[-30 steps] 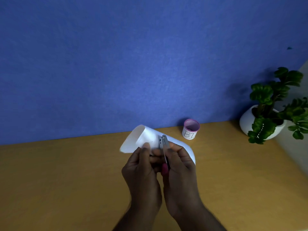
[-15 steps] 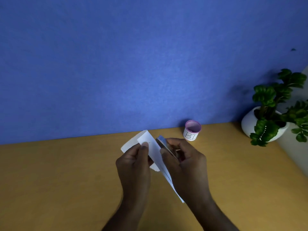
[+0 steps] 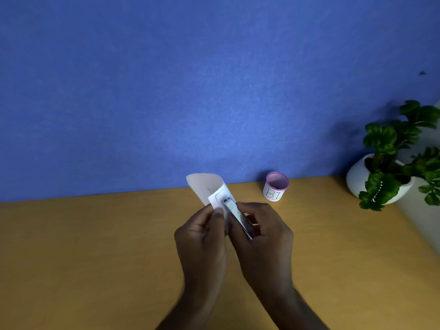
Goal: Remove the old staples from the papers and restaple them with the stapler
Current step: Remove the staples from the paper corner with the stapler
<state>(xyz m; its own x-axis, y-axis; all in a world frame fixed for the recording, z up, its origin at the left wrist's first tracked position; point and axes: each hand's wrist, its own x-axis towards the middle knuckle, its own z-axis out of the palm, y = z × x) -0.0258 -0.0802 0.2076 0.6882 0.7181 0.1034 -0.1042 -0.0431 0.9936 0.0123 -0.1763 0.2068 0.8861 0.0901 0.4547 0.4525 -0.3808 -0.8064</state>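
White papers (image 3: 206, 188) are curled and held up above the wooden desk (image 3: 95, 246), their far end folded over. My left hand (image 3: 202, 236) pinches their near edge between thumb and fingers. My right hand (image 3: 264, 234) grips a small silver stapler (image 3: 235, 214) with a pink part at its rear. The stapler's nose rests against the papers' edge right beside my left thumb. Any staple in the papers is too small to see.
A small white cup with a pink rim (image 3: 276, 186), lettered "BI", stands by the blue wall (image 3: 190, 79). A green plant in a white pot (image 3: 390, 167) sits at the desk's back right, beside a pale wall.
The papers have swung upright and curled over at the top. Both hands stayed together at the desk's middle, and the stapler's nose now sits at the papers' edge.
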